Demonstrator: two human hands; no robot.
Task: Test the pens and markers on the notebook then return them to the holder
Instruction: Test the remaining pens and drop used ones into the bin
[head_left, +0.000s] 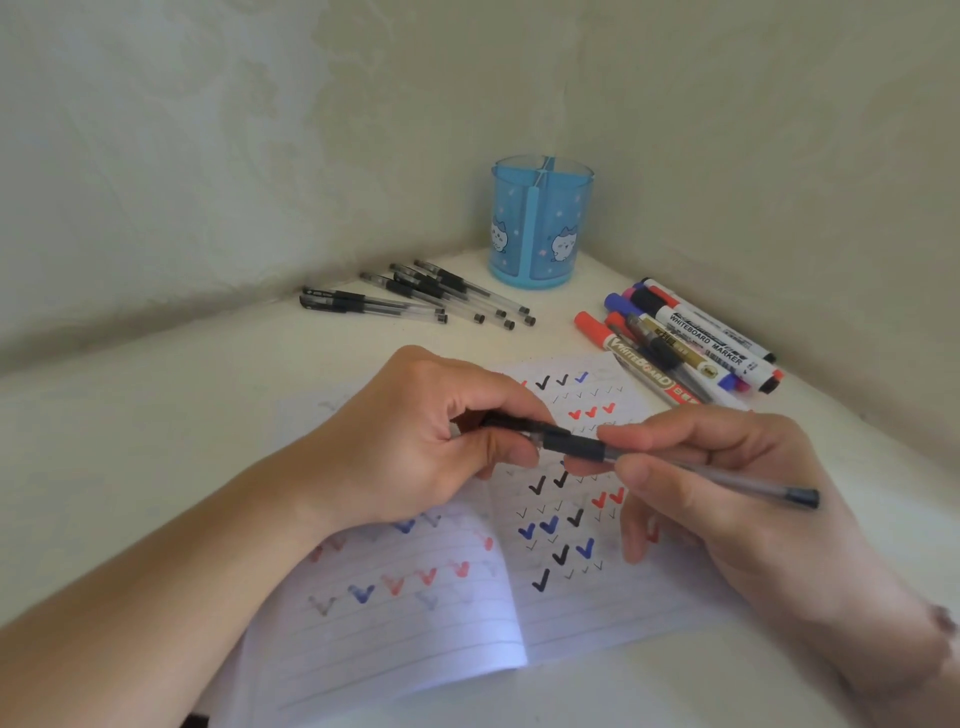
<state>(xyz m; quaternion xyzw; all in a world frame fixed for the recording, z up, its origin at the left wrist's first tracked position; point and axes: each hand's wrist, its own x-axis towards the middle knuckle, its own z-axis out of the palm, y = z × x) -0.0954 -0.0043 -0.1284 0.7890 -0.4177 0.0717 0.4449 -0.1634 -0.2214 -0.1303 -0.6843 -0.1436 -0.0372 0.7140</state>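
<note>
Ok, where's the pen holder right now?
The blue pen holder stands upright in the far corner of the table, between the loose gel pens to its left and the whiteboard markers to its right.

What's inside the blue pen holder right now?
The blue pen holder shows only its dividers through the clear wall; no pens stand in it. Its bottom is hard to see.

white table (156, 415) | pale textured walls (208, 156) meeting in corner behind
</note>
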